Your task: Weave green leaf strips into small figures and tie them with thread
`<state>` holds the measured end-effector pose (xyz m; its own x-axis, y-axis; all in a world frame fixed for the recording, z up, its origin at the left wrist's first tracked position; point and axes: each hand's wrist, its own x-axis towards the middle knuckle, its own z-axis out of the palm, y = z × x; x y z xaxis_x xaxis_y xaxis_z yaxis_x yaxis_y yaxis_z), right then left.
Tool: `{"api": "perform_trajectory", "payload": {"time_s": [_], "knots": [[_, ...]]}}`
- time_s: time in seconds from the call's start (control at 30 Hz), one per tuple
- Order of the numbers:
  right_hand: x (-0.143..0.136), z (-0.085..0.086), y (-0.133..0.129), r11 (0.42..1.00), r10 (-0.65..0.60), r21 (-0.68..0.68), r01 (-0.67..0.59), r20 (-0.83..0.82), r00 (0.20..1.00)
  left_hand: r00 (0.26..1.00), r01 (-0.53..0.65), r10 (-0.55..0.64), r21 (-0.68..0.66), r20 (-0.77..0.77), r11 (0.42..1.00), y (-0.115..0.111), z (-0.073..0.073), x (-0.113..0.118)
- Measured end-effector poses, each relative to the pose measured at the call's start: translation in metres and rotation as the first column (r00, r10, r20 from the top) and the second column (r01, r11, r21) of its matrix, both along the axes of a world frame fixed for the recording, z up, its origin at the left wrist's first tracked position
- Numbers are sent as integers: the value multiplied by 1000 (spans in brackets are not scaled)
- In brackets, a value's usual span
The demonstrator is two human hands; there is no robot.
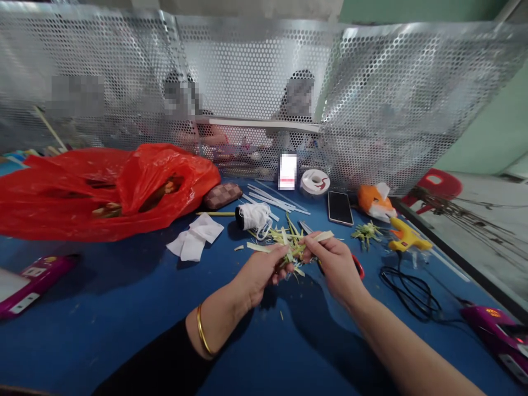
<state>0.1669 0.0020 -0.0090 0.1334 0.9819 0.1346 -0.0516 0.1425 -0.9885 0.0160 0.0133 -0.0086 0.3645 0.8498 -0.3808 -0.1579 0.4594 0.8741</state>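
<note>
My left hand [264, 269] is closed around a small bundle of pale green leaf strips [289, 254] above the middle of the table. Between the thumb and fingers of my right hand [330, 261] is pinched a flat leaf strip [324, 236] that runs into the bundle. Loose cut strips [284, 236] lie scattered just behind both hands. Scissors with red handles [359, 268] rest beneath my right hand, mostly hidden, with their blades pointing away. A spool of white yarn [256, 216] lies behind my left hand.
Left are a red plastic bag [173, 165], a checkered pouch [223, 195] and white tissues [196, 237]. Glue sticks [276, 201], a ribbon roll [314, 181] and a phone [340, 208] lie behind. Right are a leaf-strip piece [366, 234], a yellow glue gun [408, 236] and its black cord [408, 291].
</note>
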Motion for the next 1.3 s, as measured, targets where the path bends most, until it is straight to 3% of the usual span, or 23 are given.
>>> {"api": "perform_trajectory", "payload": {"time_s": [0.17, 0.33, 0.4, 0.47, 0.53, 0.6, 0.63, 0.7, 0.8, 0.87, 0.97, 1.07, 1.13, 1.2, 1.3], "knots": [[3, -2, 2, 997, -74, -12, 73, -138, 988, 1000, 10, -9, 23, -26, 1000, -1, 2, 2], [7, -11, 8, 986, -93, -151, 65, -184, 979, 1000, -15, 16, 25, -22, 1000, -2, 4, 2], [11, -15, 12, 978, -75, -205, 47, -131, 988, 999, -11, 11, 18, -30, 1000, -2, 4, 2], [15, -16, 15, 974, -122, -198, 112, -39, 992, 999, -2, 3, 21, -50, 1000, -2, 3, 1], [18, -14, 15, 973, -217, -50, 227, 157, 964, 997, 11, -9, 36, -76, 999, -3, 4, 1], [19, -8, 13, 964, -264, 156, 217, 434, 861, 994, 46, -40, 58, -105, 997, -4, 5, 1], [19, -5, 11, 966, -245, 212, 149, 556, 794, 990, 78, -69, 69, -124, 995, -5, 6, 1], [17, -1, 8, 985, -124, 172, 6, 686, 717, 977, 159, -144, 87, -159, 983, -6, 8, 2], [14, 0, 6, 994, 93, -15, -107, 621, 778, 956, 242, -219, 104, -194, 965, -8, 8, 3], [13, -2, 5, 991, 134, -61, -120, 535, 834, 947, 269, -242, 112, -210, 957, -8, 6, 3], [13, -2, 4, 996, -18, 84, -41, 603, 798, 946, 276, -250, 105, -207, 955, -8, 3, 3], [14, 0, 2, 949, -238, 314, -12, 744, 624, 960, 218, -198, 89, -198, 972, -8, 3, 3], [14, 3, 1, 918, -340, 397, 0, 784, 519, 967, 190, -172, 85, -189, 978, -9, 5, 4], [15, 4, 0, 915, -381, 396, 74, 792, 477, 972, 182, -163, 102, -169, 978, -10, 7, 4], [13, 4, -2, 945, -327, 280, 171, 782, 531, 978, 164, -144, 124, -152, 979, -12, 11, 5]]}}
